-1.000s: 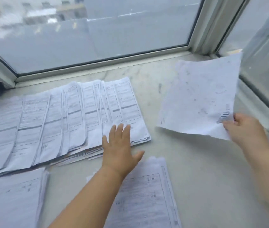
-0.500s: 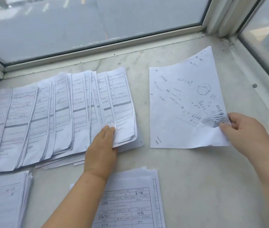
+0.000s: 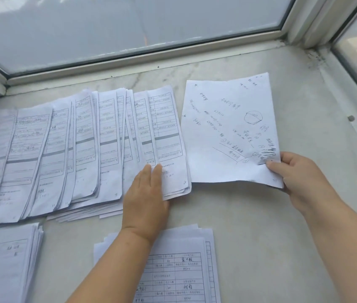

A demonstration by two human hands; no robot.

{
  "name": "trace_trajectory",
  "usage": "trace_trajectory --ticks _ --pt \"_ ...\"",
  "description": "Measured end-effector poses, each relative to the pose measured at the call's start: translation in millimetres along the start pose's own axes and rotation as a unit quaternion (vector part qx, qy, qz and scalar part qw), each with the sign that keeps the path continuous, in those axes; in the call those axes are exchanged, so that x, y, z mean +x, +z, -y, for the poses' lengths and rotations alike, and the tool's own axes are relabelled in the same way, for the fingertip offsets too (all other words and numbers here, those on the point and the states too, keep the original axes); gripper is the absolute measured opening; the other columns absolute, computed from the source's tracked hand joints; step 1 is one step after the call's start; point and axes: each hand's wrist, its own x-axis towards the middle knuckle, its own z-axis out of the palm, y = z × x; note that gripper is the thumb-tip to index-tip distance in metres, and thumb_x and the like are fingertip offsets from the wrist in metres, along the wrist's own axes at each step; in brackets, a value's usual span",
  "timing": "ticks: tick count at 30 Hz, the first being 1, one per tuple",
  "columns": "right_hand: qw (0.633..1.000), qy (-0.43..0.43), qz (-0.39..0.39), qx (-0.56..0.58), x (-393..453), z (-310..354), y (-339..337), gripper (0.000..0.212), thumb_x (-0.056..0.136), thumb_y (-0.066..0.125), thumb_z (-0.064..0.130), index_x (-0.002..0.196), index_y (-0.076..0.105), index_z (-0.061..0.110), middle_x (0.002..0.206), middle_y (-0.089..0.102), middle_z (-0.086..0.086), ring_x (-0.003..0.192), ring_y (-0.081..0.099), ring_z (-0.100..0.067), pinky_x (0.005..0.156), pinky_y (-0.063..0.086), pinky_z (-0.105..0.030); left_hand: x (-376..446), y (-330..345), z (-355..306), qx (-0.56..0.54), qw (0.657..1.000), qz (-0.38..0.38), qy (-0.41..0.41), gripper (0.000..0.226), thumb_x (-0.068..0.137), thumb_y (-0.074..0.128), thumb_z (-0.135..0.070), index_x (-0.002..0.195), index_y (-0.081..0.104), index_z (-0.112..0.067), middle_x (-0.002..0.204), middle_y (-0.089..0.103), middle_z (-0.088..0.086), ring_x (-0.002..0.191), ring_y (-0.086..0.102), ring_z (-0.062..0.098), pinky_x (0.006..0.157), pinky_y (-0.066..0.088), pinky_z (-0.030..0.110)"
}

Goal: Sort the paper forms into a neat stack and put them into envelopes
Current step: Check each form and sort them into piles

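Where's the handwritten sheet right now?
The handwritten sheet lies right of centre on the sill, just right of the fanned forms, its near right corner pinched by the right hand.

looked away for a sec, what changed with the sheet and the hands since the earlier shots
The right hand brought the handwritten sheet down from mid-air to lie nearly flat on the sill, right of the fanned forms; it keeps pinching the near right corner. The left hand slid to the fan's right end, fingers flat. The other stacks stayed put.

A pale marbled stone windowsill (image 3: pixel 249 226) carried everything. On it lay a fanned row of white printed forms (image 3: pixel 85 145), a handwritten white sheet (image 3: pixel 223 132) and two near stacks (image 3: pixel 186 270).
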Motion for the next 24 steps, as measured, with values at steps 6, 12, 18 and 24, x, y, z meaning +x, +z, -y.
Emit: trace_trajectory --ticks 6,12,18,24 --pt "0.984 -0.068 0.006 -0.165 0 0 -17 0.023 0.091 0.057 0.005 0.088 0.071 0.023 0.085 0.076 0.002 0.090 0.071 -0.028 0.090 0.052 -0.051 -9 -7 4 -0.304 0.924 -0.157 -0.173 0.088 0.092 0.026 -0.064 0.105 0.058 0.016 0.091 0.066 0.020 0.081 0.059 0.027 0.065 0.035 0.021" --pt "0.963 -0.101 0.057 -0.244 6 -3 43 0.012 0.086 0.056 0.008 0.089 0.068 0.007 0.085 0.070 -0.020 0.073 0.061 -0.032 0.065 0.044 -0.034 -15 -1 6 -0.371 0.910 -0.139 -0.119 0.053 0.086 0.034 -0.051 0.132 0.049 -0.030 0.124 0.062 0.005 0.117 0.054 0.017 0.097 0.042 0.029" --pt "0.970 -0.082 0.025 -0.229 0 -10 61 0.016 0.087 0.057 0.012 0.100 0.066 0.013 0.087 0.070 -0.006 0.086 0.065 -0.027 0.073 0.050 -0.035 -18 1 15 -0.124 0.991 0.016 0.053 0.061 0.076 0.045 -0.071 0.122 0.061 -0.035 0.148 0.040 0.004 0.142 0.025 0.031 0.116 0.021 0.044" --pt "0.918 -0.136 -0.100 -0.357 -32 -9 59 0.035 0.092 0.058 0.028 0.125 0.052 0.019 0.099 0.058 0.004 0.085 0.054 -0.018 0.068 0.037 -0.029 -20 -22 20 -0.166 0.983 0.027 0.074 0.050 0.089 0.042 -0.059 0.131 0.054 -0.033 0.155 0.025 -0.004 0.146 0.005 0.011 0.117 -0.009 0.025"
